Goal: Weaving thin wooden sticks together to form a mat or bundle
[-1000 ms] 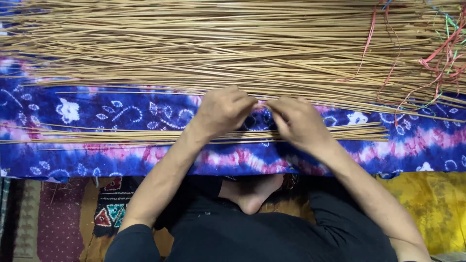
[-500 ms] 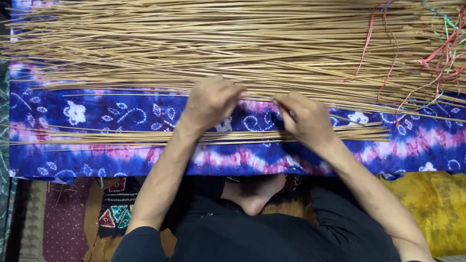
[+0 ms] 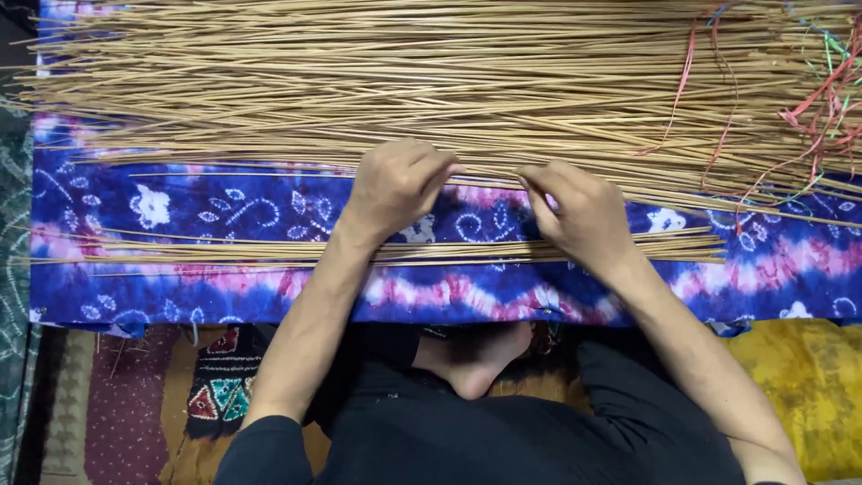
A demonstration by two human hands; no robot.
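Two hands at the near edge of the large reed pile (image 3: 431, 81): left hand (image 3: 395, 184) and right hand (image 3: 579, 211) pinch thin reeds narrowly. Small sorted bundle (image 3: 224, 251) lies nearer, on blue patterned cloth (image 3: 180, 296). Sorting step; next likely needs separating single reeds cleanly.

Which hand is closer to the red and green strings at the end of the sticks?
The right hand. The strings lie off to its right at the far edge of the sticks. The left hand sits farther away, on the other side of the right hand.
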